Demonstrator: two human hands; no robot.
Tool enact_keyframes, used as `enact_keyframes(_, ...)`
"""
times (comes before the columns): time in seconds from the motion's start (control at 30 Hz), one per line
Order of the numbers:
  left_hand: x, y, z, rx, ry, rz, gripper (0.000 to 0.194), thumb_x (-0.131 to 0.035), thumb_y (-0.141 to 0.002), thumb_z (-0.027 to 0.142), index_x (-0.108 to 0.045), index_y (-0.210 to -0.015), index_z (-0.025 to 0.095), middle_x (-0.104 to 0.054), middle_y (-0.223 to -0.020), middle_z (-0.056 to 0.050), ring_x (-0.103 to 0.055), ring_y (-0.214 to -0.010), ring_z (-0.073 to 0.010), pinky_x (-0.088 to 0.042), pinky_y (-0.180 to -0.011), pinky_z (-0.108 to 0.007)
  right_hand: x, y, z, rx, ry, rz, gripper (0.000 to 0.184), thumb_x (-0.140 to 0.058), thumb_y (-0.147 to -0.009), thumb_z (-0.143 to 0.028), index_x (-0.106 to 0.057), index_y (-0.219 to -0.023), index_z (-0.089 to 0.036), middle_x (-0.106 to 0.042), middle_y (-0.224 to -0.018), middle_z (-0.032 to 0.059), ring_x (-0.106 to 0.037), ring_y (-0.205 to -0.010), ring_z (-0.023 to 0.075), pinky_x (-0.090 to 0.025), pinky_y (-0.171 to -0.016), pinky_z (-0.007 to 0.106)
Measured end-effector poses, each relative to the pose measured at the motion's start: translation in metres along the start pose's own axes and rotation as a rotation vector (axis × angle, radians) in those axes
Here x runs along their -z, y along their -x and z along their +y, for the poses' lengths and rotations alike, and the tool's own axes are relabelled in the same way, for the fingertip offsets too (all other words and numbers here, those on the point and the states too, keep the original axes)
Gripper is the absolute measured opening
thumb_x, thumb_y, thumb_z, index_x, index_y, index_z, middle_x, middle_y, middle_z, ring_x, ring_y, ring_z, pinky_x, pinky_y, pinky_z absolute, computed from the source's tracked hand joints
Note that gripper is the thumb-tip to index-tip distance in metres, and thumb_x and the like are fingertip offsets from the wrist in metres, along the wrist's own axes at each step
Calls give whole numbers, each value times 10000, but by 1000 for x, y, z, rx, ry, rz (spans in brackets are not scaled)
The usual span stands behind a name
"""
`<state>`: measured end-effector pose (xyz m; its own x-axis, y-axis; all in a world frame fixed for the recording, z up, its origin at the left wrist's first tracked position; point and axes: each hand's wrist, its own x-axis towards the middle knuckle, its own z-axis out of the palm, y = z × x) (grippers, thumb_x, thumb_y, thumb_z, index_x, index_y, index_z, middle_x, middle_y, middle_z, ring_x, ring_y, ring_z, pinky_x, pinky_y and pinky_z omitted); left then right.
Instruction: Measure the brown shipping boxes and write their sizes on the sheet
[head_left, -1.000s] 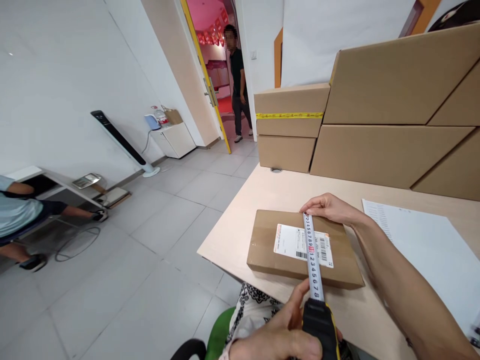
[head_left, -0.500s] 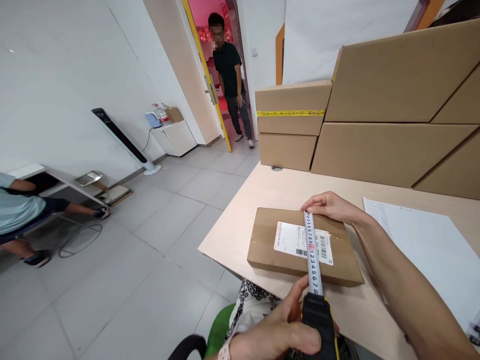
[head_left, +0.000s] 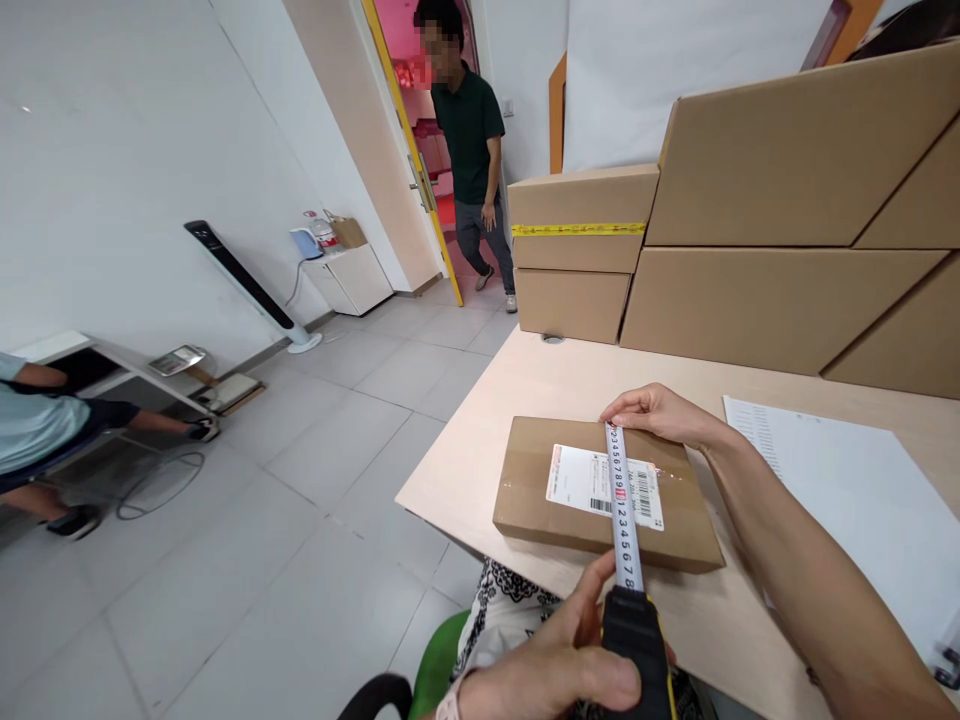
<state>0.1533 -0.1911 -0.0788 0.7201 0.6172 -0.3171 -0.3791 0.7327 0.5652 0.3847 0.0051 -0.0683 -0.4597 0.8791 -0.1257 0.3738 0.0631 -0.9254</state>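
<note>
A flat brown parcel (head_left: 532,490) with a white shipping label (head_left: 581,480) lies near the front edge of a light wooden table (head_left: 517,390). A white measuring tape blade (head_left: 621,505) runs across the parcel from far edge to near edge. My right hand (head_left: 660,412) pinches the tape's end at the parcel's far edge. My left hand (head_left: 562,665) grips the black and yellow tape measure case (head_left: 636,650) just in front of the parcel's near edge, thumb beside the blade.
Several large cardboard boxes (head_left: 765,220) are stacked along the back of the table, one banded with yellow tape (head_left: 579,230). A white sheet (head_left: 847,490) lies at right. A person in dark clothes (head_left: 469,140) stands in the doorway. Another person (head_left: 37,430) sits at far left.
The person in the doorway has walked closer into the room. My hands and the tape stay in place on the parcel.
</note>
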Motion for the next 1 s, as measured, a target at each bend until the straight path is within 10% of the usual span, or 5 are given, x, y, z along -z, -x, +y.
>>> enact_keyframes(1.0, -2, 1, 0, -10, -23, -3, 962, -856, -539, 259, -452, -1412, 268, -677, -965, -48, -642, -939, -239, -387, -808, -335, 3, -3, 5, 28, 39, -31, 361, -704, -742, -507, -767, -909, -193, -762, -886, 53, -656, -828, 192, -455, -779, 332)
